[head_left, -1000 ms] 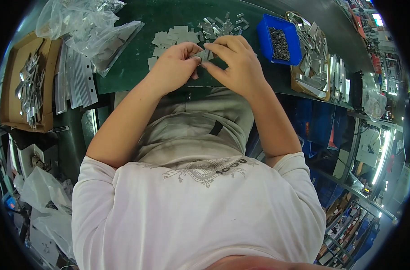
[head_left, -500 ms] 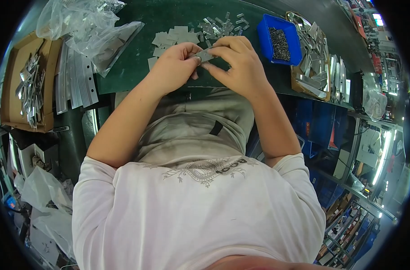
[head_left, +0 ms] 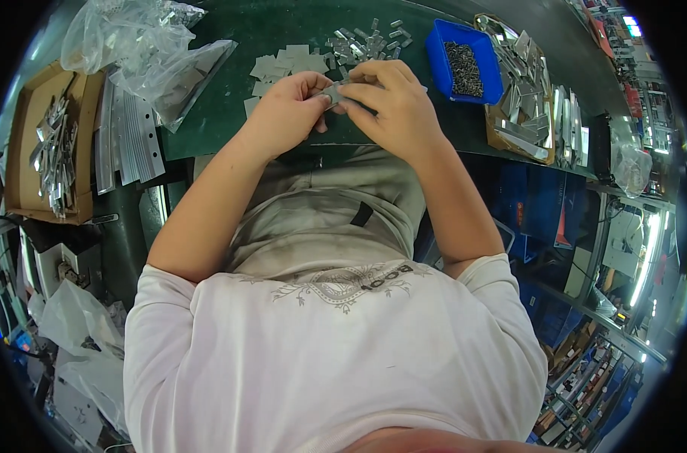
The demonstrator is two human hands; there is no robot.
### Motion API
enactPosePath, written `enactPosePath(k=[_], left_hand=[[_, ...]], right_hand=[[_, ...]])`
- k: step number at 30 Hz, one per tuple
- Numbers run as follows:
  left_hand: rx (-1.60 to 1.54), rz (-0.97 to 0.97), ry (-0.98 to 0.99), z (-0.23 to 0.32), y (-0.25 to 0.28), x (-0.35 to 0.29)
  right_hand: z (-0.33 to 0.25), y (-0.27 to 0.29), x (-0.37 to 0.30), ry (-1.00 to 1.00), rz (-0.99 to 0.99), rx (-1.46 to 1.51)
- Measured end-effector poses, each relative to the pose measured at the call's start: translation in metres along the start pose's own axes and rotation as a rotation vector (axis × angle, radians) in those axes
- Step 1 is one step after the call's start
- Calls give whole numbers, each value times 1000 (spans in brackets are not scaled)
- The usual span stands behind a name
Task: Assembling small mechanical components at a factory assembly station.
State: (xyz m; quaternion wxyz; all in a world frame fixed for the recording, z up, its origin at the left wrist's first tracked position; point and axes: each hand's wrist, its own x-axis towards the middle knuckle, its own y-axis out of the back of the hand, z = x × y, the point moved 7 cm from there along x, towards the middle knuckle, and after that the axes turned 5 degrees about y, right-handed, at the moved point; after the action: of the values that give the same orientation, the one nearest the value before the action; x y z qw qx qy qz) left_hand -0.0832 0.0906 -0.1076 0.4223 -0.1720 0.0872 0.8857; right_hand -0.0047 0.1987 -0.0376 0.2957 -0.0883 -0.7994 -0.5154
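Observation:
A small flat grey metal plate (head_left: 333, 92) is held between my two hands, over the near part of the green table. My left hand (head_left: 292, 113) pinches its left end with thumb and fingers. The fingertips of my right hand (head_left: 392, 106) close on its right end and cover much of it. Just beyond my left hand lies a loose spread of thin grey square plates (head_left: 289, 62). Past my right hand is a heap of small shiny metal pieces (head_left: 362, 47).
A blue bin (head_left: 441, 64) of small dark screws or pins stands right, beside a carton (head_left: 543, 155) of metal strips. At left are a cardboard box (head_left: 19, 166) of metal parts, long grey strips (head_left: 129, 136) and clear plastic bags (head_left: 158, 60). The green table (head_left: 207, 128) ends near my lap.
My right hand has shifted slightly left, its fingers drawn closer to my left hand, so less of the plate shows. The view has moved a little.

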Motion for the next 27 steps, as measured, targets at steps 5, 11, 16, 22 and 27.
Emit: enactPosePath(k=[5,11,16,22,27], left_hand=[[45,35,14,2,10,-2],[-36,-14,23,19,11,-12],[29,408,-186,58,118,-84],[453,1276,-410,73,323,-177],[950,1347,-16,38,447,-225]], right_hand=[[-16,-3,10,191,-21,-127],[-10,15,-16,114,36,-107],[2,12,-56,-34,106,-25],[-3,16,-55,-110,152,-160],[2,13,-53,-38,192,3]])
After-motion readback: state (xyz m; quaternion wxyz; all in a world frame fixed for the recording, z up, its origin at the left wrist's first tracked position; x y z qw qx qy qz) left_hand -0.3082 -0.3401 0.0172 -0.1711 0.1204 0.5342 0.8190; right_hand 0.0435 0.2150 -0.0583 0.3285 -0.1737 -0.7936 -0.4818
